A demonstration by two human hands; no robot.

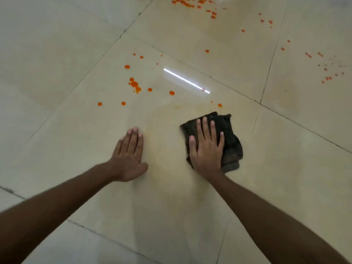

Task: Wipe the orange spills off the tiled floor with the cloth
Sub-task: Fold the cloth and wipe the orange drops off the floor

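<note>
A dark folded cloth (231, 141) lies on the cream tiled floor (76, 54). My right hand (206, 147) presses flat on top of it, fingers spread. My left hand (129, 157) rests flat on the bare tile to the left, holding nothing. Orange spills (134, 84) dot the tile just beyond my hands, the nearest drop (220, 105) a little past the cloth. More orange drops (190, 2) are scattered at the far top and others (327, 73) at the far right. A faint yellowish smear (171, 115) shows between my hands.
Grout lines (228, 86) cross the floor diagonally. A bright strip of reflected light (186, 80) lies on the tile beyond the cloth.
</note>
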